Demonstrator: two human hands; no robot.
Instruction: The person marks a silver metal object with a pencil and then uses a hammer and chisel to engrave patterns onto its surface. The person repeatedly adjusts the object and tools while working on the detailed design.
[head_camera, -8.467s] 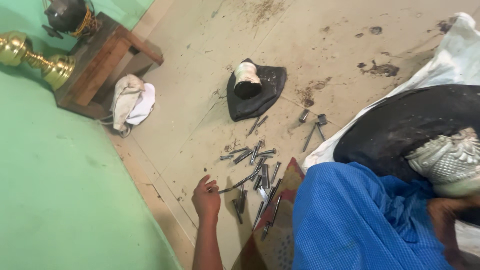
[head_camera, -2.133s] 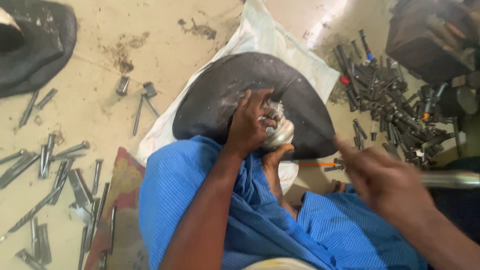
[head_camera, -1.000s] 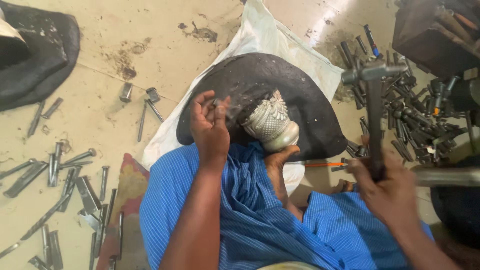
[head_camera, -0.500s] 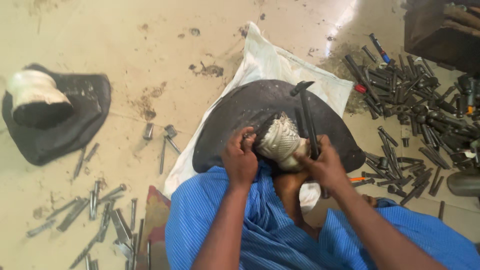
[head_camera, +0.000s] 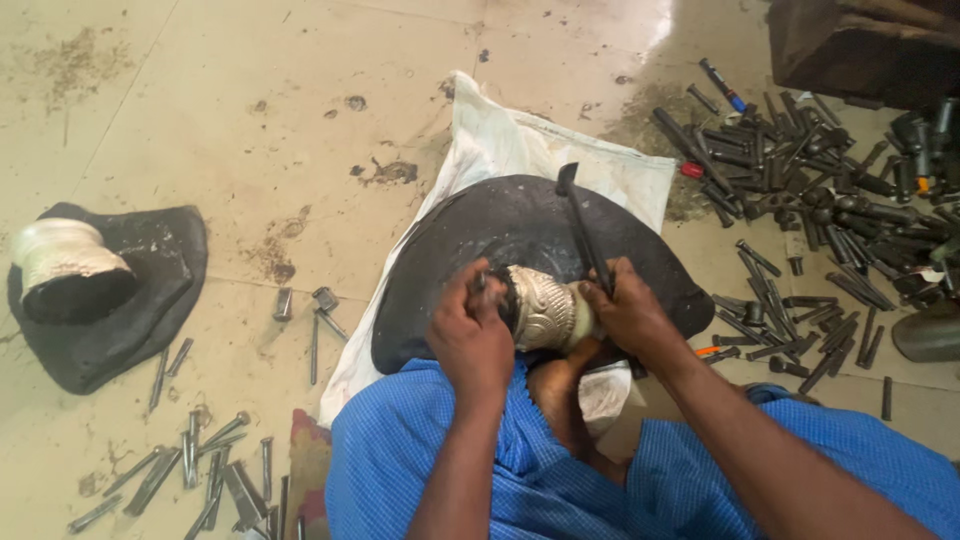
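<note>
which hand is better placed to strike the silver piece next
Right, probably. The right hand grips the dark hammer beside the silver piece. The left hand presses a small tool against it, steadying.

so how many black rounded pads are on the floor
2. One black pad at the left carries a pale metal piece; the other black pad lies on a white sack under both hands.

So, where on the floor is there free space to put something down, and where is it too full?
The widest bare floor lies top left, between the white cloth and the dark pad with a pale piece. It is crowded on the right, where a heap of dark punches spreads, and bottom left among loose steel tools. Both hands, left and right, occupy the black cushion.
</note>
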